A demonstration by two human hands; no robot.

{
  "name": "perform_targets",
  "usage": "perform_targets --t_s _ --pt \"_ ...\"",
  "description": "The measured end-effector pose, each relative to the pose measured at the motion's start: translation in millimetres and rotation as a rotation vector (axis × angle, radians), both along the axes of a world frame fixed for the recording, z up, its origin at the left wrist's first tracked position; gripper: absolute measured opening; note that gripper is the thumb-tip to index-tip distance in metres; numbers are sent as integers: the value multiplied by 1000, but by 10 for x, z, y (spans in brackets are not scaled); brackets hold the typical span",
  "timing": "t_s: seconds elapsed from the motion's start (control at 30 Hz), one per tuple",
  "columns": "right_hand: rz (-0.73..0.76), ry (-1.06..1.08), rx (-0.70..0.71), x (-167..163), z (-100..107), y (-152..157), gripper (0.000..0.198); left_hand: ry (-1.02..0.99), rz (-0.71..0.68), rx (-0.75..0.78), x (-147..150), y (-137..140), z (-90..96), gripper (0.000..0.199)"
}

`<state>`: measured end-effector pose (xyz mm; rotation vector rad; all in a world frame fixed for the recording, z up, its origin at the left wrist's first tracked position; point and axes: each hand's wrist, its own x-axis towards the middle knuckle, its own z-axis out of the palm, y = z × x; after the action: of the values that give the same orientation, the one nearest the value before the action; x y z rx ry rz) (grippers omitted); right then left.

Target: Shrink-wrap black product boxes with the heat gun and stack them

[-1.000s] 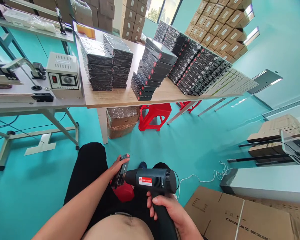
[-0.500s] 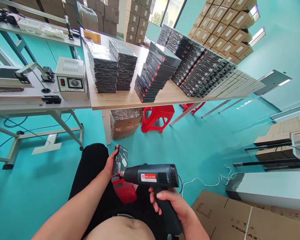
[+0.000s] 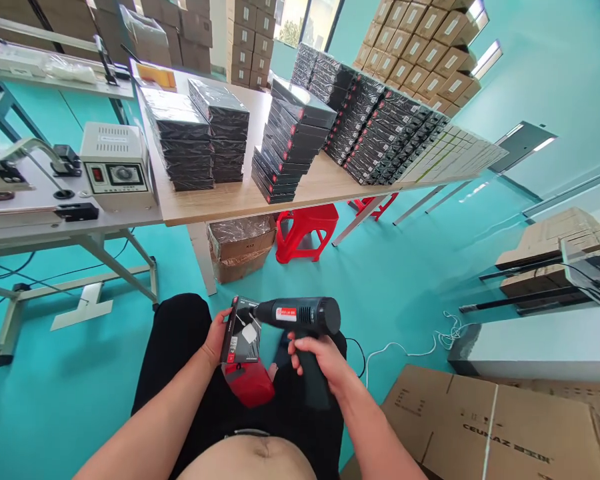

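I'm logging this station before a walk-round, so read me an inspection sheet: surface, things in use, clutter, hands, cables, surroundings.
Surface: wood-topped table, bearing stacks of film-wrapped boxes.
Things in use: heat gun, nozzle pointed at the printed black box; whether they touch cannot be told.
Clutter: opened-looking carton under the table; yellow item at its far left corner.
Hands: left hand grips the box's left side; right hand grips the gun's handle.
Cables: white cable loosely strewn on the floor at right.
Surroundings: red stool partly under the table; stacked cartons behind.
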<state>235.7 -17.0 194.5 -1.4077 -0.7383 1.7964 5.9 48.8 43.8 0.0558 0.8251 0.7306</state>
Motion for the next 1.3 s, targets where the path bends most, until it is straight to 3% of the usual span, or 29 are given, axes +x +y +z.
perform_targets --t_s 0.07,0.23,0.4,0.57,0.67,0.77,0.83,1.1,1.3 --pt "-60 -9 4 -10 -10 13 30 -69 -13 -10 10 -4 19 47" --pt "259 118 -66 58 24 -199 32 -19 116 30 2 31 1 52" --pt "21 12 -104 145 -23 -487 30 -55 283 80 -52 67 -44 54" --pt "73 178 -107 140 -94 -716 32 -82 212 46 -58 74 -75 56" --pt "-113 240 -93 172 -175 -743 31 -82 172 31 -43 64 -57 55" --pt "-341 373 -177 286 -279 -695 29 -70 73 29 -25 34 -2 55" --pt "-405 483 -233 382 -336 -660 29 -73 -14 22 -8 9 29 56" --pt "-442 614 -226 499 -404 -597 27 -203 -224 -31 69 -54 13 55" --pt "-412 615 -230 424 -368 -509 28 -161 -204 -51 82 -74 97 49"
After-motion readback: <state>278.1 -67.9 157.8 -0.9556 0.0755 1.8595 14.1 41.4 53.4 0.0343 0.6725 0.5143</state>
